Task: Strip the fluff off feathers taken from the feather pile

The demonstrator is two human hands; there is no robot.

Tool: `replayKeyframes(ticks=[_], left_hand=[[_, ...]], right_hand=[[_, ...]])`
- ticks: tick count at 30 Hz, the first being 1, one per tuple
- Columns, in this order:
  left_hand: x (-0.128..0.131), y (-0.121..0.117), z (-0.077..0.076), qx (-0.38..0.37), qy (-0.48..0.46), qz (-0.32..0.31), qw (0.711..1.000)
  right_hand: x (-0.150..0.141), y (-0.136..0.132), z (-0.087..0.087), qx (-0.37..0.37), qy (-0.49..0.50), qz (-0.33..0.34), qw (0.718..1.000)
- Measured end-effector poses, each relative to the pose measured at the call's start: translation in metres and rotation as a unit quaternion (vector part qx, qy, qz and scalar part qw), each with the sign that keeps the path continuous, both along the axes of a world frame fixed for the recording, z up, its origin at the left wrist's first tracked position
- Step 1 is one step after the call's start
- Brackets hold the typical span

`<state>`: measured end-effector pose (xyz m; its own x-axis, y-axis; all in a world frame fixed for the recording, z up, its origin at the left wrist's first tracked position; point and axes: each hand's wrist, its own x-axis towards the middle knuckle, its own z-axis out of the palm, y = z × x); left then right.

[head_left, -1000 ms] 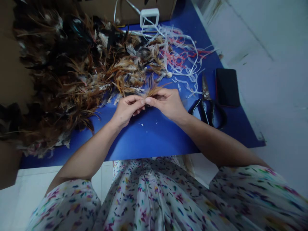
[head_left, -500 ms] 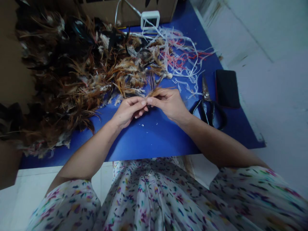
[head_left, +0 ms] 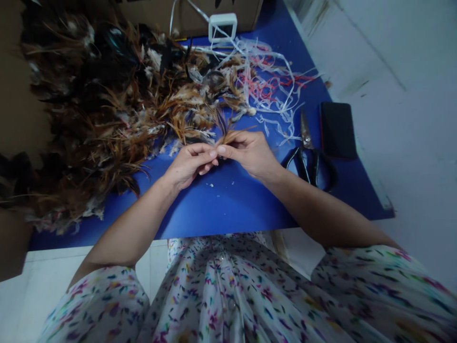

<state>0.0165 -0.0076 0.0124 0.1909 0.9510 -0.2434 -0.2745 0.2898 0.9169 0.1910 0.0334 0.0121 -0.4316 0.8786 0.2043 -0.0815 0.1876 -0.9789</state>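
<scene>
Over the blue tabletop (head_left: 221, 214) my two hands meet, thumb tip against thumb tip. My right hand (head_left: 252, 151) pinches a small bunch of brown and dark feathers (head_left: 225, 131), whose tips fan out above the fingers. My left hand (head_left: 193, 164) is closed in a pinch at the lower end of the same bunch; the exact spot it grips is hidden behind the thumbs. A large heap of brown and black feathers (head_left: 143, 102) lies just beyond and to the left of my hands.
Black-handled scissors (head_left: 306, 138) lie right of my hands, beside a dark phone-like object (head_left: 337, 129). Tangled white and red strips (head_left: 271, 81) spread at the back right. A small white-framed device (head_left: 223, 19) stands against a cardboard box (head_left: 160, 19). A wall (head_left: 400, 119) borders the right side.
Both hands stay in nearly the same place with the thumbs together. The feather tips have shifted slightly to the left; the fingers have moved only a little.
</scene>
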Motion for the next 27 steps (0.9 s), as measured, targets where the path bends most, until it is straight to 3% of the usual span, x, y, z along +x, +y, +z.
replayKeyframes(ticks=[6,11,19,24,27], left_hand=[[0.001,0.0,0.0,0.001,-0.008,0.017,1.0],[-0.002,0.004,0.004,0.019,-0.023,0.082,0.996],[-0.007,0.009,0.007,0.042,-0.041,0.17,0.984],[-0.006,0.01,0.004,0.029,-0.017,0.185,0.982],[-0.006,0.01,0.003,0.033,-0.016,0.184,0.982]], right_hand=[[0.0,0.001,-0.002,-0.01,0.029,-0.005,1.0],[0.007,0.008,-0.003,0.044,-0.076,-0.061,0.994],[0.003,0.002,-0.008,0.166,-0.276,-0.033,0.946],[-0.005,-0.005,-0.01,0.23,-0.368,-0.003,0.901],[-0.006,-0.005,-0.012,0.229,-0.394,0.009,0.89]])
